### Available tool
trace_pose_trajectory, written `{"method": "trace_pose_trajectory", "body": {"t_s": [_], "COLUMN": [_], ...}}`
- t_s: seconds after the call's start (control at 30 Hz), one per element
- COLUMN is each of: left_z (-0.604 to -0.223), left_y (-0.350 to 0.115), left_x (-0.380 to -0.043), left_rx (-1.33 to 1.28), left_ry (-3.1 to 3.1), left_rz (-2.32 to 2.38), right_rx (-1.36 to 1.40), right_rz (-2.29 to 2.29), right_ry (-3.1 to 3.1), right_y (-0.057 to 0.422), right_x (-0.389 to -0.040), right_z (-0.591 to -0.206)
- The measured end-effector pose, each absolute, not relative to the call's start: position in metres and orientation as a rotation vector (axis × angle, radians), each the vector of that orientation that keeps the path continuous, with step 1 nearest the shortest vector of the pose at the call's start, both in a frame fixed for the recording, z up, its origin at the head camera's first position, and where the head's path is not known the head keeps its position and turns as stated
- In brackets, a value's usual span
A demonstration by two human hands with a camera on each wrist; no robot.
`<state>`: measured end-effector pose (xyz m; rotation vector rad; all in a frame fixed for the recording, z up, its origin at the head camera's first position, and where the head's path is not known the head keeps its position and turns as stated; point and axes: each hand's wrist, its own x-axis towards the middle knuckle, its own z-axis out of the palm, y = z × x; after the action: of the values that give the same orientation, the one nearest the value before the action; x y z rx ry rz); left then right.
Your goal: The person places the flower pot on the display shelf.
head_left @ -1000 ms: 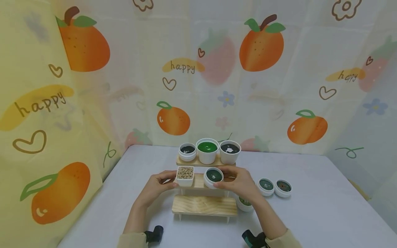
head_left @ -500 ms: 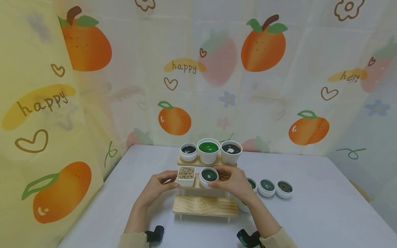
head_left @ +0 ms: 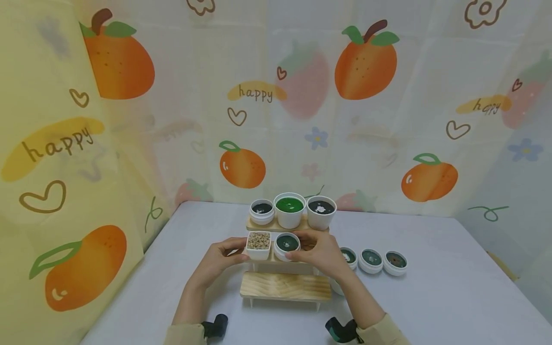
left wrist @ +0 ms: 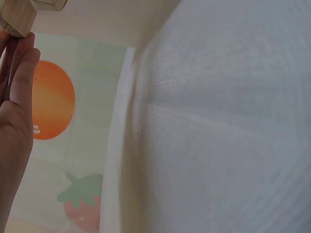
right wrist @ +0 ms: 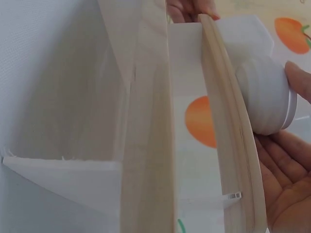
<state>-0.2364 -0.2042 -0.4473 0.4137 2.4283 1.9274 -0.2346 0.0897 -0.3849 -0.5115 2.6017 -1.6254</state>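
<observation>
In the head view, a square white pot of tan granules stands at the left of the middle wooden shelf. My left hand grips its left side, thumb in front and forefinger behind; the left wrist view has those fingers against the shelf end. Right beside the square pot is a round white pot with a dark green top. My right hand holds this round pot from the right. Seen by the right wrist camera, the round pot sits on its base against the shelf, between thumb and fingers.
The upper shelf carries three white pots, the middle one bright green inside. Below is the bare lower shelf. Several more round pots, including one at the far end, stand on the table to the right, partly behind my right forearm.
My right hand has slid the round pot leftward along the middle shelf, up to the square pot. My left hand has stayed in place.
</observation>
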Motion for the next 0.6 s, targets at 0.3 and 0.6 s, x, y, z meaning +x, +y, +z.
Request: {"method": "trace_pose_trajectory", "body": {"t_s": [0.3, 0.6], "left_z": [-0.4484, -0.4483], "left_y": [-0.2044, -0.2041], "left_x": [-0.2369, -0.2364], "left_rx": [0.406, 0.407], "left_ry": [2.433, 2.445], "left_rz": [1.921, 1.916], "right_rx": [-0.435, -0.447], "right_rz": [-1.633, -1.651], "right_ry": [2.602, 2.609], "right_y": [0.0877, 0.0858], "right_x": [-0.2333, -0.2335], "right_z": [-0.3839, -0.3847]}}
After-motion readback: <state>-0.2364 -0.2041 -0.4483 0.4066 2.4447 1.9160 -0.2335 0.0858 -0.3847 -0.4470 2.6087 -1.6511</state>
